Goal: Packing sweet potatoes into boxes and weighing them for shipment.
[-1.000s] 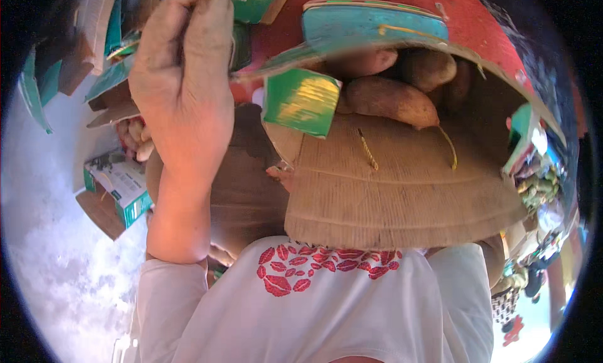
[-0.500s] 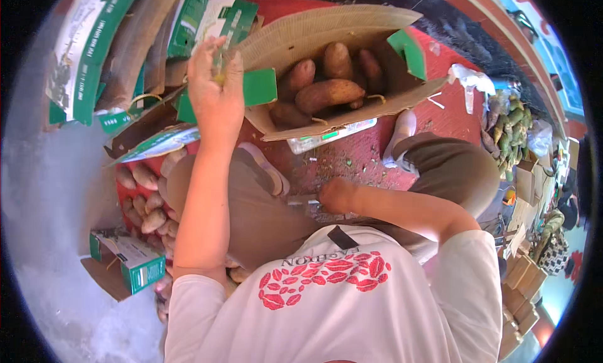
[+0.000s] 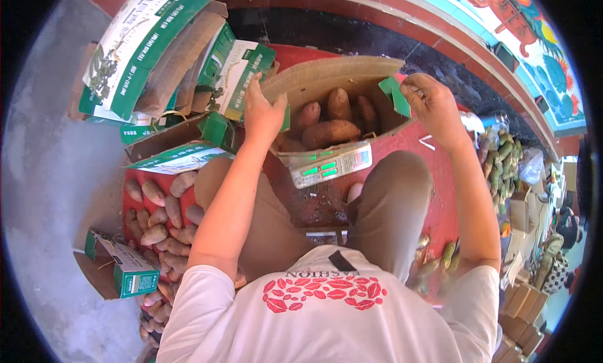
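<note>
An open brown cardboard box (image 3: 326, 74) with green flaps sits on a flat weighing scale (image 3: 331, 165) in front of my knees. Several sweet potatoes (image 3: 330, 133) lie inside it. My left hand (image 3: 262, 111) grips the box's left edge by the green flap. My right hand (image 3: 431, 105) holds the right green flap. Both arms reach forward over my legs.
Flattened green and white cartons (image 3: 157, 55) are stacked at the upper left. A heap of loose sweet potatoes (image 3: 157, 221) lies on a red mat at my left, with a small open carton (image 3: 119, 272) beside it. Green vegetables (image 3: 499, 159) and more boxes stand at the right.
The box of sweet potatoes came down from close to my head onto the scale. My right hand rose from my lap to the box's right flap.
</note>
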